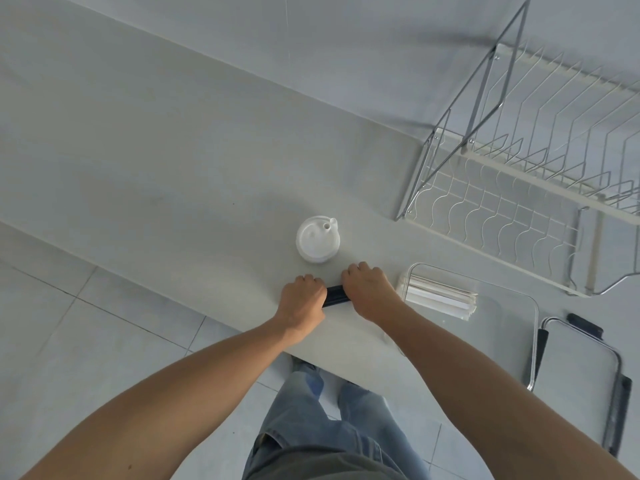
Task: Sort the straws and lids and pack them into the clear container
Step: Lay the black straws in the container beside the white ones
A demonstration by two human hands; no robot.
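From the head camera, the left hand (304,299) and right hand (369,289) each have a closed grip on an end of a bundle of black straws (334,295) lying on the counter (173,202). Square the ends evenly, then lift it level into the clear container (502,306) beside the white straws (440,297); the stack of lids (318,239) waits nearby.

Home kitchen, pale countertop (173,161), wire dish rack (519,174), tiled floor (86,323)
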